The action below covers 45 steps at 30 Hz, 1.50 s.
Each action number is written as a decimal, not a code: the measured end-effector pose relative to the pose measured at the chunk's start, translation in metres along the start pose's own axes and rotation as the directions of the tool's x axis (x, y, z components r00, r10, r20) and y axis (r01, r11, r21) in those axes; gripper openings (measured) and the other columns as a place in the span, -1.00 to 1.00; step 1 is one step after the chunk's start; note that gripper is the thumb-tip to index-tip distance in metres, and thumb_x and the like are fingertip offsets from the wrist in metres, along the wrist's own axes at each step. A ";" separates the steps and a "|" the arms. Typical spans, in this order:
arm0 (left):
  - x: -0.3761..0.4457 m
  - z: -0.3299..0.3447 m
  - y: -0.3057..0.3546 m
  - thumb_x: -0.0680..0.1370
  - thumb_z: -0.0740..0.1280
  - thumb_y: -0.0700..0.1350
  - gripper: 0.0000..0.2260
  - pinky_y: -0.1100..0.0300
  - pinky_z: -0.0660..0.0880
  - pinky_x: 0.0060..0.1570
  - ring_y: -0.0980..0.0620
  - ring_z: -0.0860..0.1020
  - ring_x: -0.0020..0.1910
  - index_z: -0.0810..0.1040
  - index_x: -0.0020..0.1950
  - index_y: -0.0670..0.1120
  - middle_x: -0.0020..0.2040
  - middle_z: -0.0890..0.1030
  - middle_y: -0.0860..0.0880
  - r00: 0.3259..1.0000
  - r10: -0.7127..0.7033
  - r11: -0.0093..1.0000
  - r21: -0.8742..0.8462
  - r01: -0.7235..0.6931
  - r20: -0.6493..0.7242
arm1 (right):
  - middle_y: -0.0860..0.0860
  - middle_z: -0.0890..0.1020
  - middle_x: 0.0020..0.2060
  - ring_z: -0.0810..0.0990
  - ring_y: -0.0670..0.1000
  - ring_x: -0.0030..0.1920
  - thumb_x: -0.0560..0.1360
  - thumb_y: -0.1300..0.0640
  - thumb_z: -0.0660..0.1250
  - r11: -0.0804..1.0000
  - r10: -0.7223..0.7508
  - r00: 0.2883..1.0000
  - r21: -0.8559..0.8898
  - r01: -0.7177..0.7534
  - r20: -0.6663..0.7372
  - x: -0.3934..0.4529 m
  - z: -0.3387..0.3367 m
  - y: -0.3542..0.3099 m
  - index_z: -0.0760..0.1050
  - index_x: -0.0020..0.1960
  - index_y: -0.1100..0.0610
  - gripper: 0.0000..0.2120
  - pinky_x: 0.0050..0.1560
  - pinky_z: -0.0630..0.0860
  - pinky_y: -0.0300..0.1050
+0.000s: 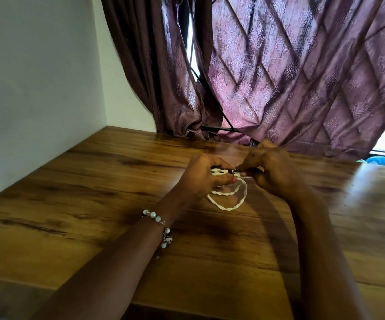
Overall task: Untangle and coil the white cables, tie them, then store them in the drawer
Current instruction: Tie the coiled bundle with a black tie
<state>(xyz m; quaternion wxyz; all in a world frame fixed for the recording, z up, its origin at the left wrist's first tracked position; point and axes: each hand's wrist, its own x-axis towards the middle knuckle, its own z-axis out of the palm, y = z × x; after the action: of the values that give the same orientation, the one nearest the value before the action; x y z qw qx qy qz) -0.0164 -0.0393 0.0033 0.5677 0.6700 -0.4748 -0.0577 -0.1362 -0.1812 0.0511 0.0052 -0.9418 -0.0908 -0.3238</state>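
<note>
Two bare forearms are seen nearest the camera, reaching forward over the wooden table (82, 181) from its near edge. On the left wrist a beaded bracelet (161, 227) is worn, its pale and dark beads hanging toward the wood. At the far left a plain white wall (36, 77) is met by the table. Further along, the left hand (201, 179) is held just above the table, its grip clamped on a bundle of white cables (227, 199): the fingers are curled over the gathered strands and the thumb is pressed in from below. A twisted loop of the cables is left hanging below the two hands, its lowest part resting on the table. Just right of it, the right hand (270, 172) is brought up close to the left, its thumb and forefinger pinched together on something small and dark at the bundle's end; what that is cannot be told. Behind both hands a purple patterned curtain (290, 65) is draped down to the table's far edge.
</note>
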 end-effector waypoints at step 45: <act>-0.003 0.000 0.001 0.34 0.54 -0.27 -0.74 0.13 0.59 -0.11 -0.02 0.66 -0.12 0.67 0.01 -0.22 -0.08 0.70 -0.11 0.999 0.032 0.999 0.018 -0.032 0.035 | 0.10 0.68 -0.35 0.67 -0.01 -0.29 0.35 0.57 0.35 0.438 0.517 0.809 0.726 -0.530 0.279 -0.006 0.002 -0.004 0.50 0.07 0.25 -0.63 -0.19 0.61 -0.18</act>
<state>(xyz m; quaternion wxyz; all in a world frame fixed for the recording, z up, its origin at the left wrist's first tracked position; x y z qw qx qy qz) -0.0186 -0.0370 0.0025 0.5541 0.6665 -0.4957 -0.0556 -0.1406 -0.1780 0.0452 0.5097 -0.8266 0.0742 -0.2269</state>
